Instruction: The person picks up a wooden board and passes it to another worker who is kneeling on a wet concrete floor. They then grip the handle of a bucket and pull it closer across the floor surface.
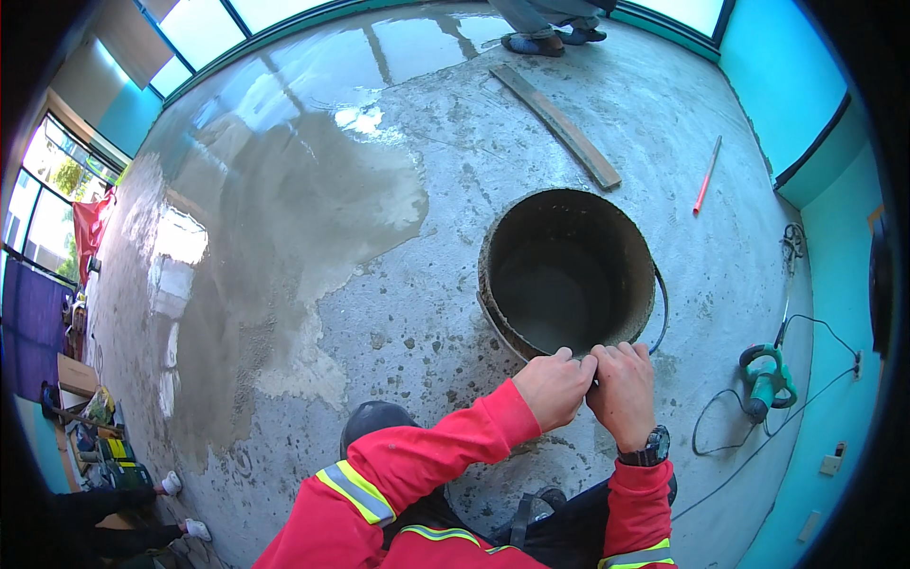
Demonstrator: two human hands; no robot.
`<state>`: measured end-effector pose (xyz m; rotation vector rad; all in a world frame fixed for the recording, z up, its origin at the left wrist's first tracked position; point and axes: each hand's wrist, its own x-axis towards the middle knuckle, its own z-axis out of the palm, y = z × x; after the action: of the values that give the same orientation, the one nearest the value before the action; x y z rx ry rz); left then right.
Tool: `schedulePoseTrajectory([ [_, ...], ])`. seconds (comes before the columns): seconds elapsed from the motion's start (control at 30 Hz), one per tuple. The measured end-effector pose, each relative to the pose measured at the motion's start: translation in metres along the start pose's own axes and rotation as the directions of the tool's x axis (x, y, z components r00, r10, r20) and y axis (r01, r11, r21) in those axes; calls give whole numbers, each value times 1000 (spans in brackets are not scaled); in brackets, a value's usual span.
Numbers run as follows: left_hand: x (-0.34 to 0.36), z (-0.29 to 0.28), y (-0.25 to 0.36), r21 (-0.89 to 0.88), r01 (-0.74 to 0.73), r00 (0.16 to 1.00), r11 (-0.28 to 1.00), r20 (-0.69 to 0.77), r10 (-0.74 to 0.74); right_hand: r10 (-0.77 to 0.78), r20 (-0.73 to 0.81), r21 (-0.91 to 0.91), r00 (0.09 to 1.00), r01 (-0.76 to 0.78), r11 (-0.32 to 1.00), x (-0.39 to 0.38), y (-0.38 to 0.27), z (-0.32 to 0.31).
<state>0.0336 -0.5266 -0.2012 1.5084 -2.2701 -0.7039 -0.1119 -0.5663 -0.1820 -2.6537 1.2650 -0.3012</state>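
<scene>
A large dark bucket (pixel 492 284) stands upright on the floor in front of me, its inside walls crusted. Wet grey cement mix (pixel 559 294) lies in its bottom. My left hand (pixel 555 389) and my right hand (pixel 622 391) are side by side at the bucket's near rim, knuckles nearly touching. Both have curled, closed fingers. A small dark bit shows between them, but the hands hide what they hold. I cannot tell whether they grip the rim itself. The bucket's thin handle (pixel 665 308) hangs down on its right side.
Wet grey screed (pixel 294 209) covers the floor at left. A long wooden board (pixel 559 128) and a red-and-white stick (pixel 706 180) lie beyond the bucket. At right sits a green corded power tool (pixel 766 384). A person's feet (pixel 536 44) are at the far edge; another person's legs (pixel 133 507) show lower left.
</scene>
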Motion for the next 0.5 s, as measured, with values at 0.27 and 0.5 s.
schedulePoseTrajectory([
  [0.27, -1, -2, -1, -3, -6, 1000, 1000, -6, 6, -3, 2, 1, 1000, 3, 1000, 1, -1, 1],
  [0.5, -1, -3, 0, -11, 12, 1000, 1000, 8, -12, -4, 5, -5, 1000, 4, 1000, 1, 0, 1],
])
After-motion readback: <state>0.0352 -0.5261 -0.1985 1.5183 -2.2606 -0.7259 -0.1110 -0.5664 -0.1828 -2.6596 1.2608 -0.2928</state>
